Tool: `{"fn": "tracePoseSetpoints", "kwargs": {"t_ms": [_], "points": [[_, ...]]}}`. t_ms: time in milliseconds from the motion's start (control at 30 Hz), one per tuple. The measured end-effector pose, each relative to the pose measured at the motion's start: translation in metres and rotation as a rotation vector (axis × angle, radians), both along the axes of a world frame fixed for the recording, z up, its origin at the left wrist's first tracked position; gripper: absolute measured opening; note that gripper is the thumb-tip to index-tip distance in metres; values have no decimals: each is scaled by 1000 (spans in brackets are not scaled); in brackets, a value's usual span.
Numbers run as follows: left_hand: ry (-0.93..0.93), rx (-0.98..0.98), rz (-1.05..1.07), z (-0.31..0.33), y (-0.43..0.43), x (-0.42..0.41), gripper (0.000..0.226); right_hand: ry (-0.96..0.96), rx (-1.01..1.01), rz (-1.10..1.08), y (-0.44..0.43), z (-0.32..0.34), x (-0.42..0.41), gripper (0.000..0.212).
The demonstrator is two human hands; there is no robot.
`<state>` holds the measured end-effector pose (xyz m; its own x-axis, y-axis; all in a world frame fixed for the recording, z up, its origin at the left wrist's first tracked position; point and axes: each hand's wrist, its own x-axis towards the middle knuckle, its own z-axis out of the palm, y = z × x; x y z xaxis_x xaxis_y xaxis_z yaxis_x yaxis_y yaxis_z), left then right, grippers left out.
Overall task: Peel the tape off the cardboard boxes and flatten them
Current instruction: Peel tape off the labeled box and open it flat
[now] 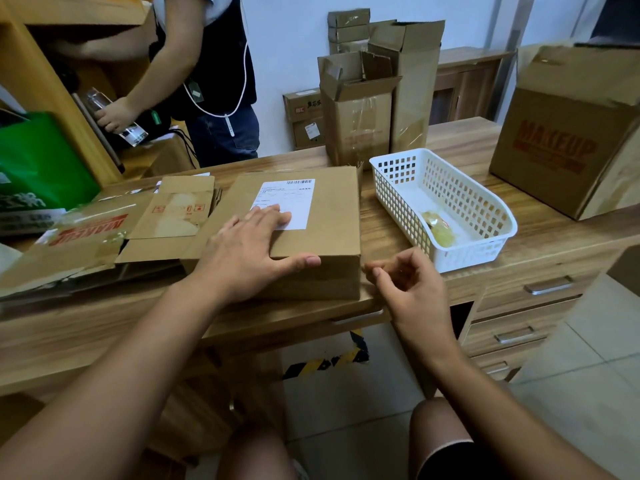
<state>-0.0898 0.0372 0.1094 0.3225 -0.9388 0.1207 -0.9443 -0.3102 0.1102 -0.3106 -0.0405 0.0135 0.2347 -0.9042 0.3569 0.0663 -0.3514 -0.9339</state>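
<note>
**On the desk: sealed box up next, hands set to hunt the tape end**

Across the desk (pixel 381 237) it goes big to small. The MAKEUP box (pixel 568 133) sits far right and the tall boxes (pixel 360 123) stand at the back with flaps open, probably queued for later. On the left is the flat pile (pixel 86 244), which looks done and shoved aside to keep the middle free.

The box (pixel 329 220) being worked is dead centre at the front edge, closed, label (pixel 284 202) up. The basket (pixel 443 202) is just to its right, near the picking hand, I guess so peeled bits can be dropped straight in.

The left hand (pixel 249 244) lies flat on the lid, fingers straight and spread, thumb hooked over the front edge. My read is it's pinning the box so it won't slide. The right hand (pixel 405 282) is at the front right corner with its fingers curled and thumb and forefinger close together. Whether they've actually pinched clear tape I can't tell.

Smallest thing is the yellowish tape wad (pixel 440 228) in the basket
</note>
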Motion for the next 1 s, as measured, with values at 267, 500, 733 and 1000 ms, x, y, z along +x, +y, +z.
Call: {"fn": "tracePoseSetpoints", "kwargs": {"t_ms": [267,500,733,1000], "points": [[-33,-8,48,-1,-4,-12,99,19,-199,-65,32,-4,-11,49],[-31,-38,66,-7,-10,-8,110,99,-349,-34,34,-4,-6,20],[-59,-66,110,-15,-21,-13,111,180,-479,99,73,3,25,6],[84,9,74,-3,-17,-11,107,183,-160,-34,37,11,19,39]]}}
